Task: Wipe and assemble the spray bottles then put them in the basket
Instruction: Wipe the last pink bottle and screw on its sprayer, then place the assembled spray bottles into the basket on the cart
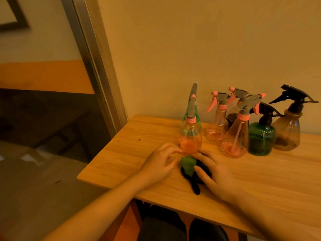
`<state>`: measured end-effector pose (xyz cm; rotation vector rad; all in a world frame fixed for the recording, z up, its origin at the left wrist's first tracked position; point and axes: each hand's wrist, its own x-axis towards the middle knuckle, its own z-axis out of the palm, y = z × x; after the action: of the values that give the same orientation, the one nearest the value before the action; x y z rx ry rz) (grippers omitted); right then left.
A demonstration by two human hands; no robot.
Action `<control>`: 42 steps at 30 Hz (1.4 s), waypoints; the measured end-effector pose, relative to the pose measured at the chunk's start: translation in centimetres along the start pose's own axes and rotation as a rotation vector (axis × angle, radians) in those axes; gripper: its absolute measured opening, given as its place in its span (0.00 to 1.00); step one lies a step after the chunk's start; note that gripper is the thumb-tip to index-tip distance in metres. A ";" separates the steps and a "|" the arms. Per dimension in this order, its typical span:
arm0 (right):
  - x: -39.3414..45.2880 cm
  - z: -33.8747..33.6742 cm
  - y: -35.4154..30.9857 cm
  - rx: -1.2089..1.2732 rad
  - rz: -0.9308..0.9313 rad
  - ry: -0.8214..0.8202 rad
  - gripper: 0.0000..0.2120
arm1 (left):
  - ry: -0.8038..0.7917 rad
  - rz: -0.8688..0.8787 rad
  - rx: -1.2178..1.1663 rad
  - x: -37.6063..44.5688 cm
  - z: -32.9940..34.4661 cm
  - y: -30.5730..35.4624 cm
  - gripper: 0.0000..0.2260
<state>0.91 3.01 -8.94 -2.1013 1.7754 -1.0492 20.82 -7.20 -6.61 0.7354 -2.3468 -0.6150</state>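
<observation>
My left hand (160, 162) had relaxed fingertips at the base of a clear pink-collared plastic spray bottle (190, 134); my right hand (214, 174) lay flat on a green-and-black cloth (188, 166) near the wooden tabletop's (121, 153) front edge. Six bottles stood assembled; no basket visible, binning outstanding.

Dim, warm amber light tints the whole frame orange-yellow. The wall (208, 49) at upper right is the brightest area; the lower left falls into murky shadow. Everything is slightly soft, the hands most. Wide-angle distortion bows the door frame (90, 58) at left. No strong glare shows.
</observation>
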 end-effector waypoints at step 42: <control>5.0 5.0 -2.3 -0.237 -0.266 -0.209 0.25 | -0.317 -0.355 0.550 3.9 -6.7 -11.9 0.20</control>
<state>5.96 -2.40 -9.35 -2.5395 1.6200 -0.6661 26.79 -20.03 -7.11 1.4096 -2.7369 -0.2267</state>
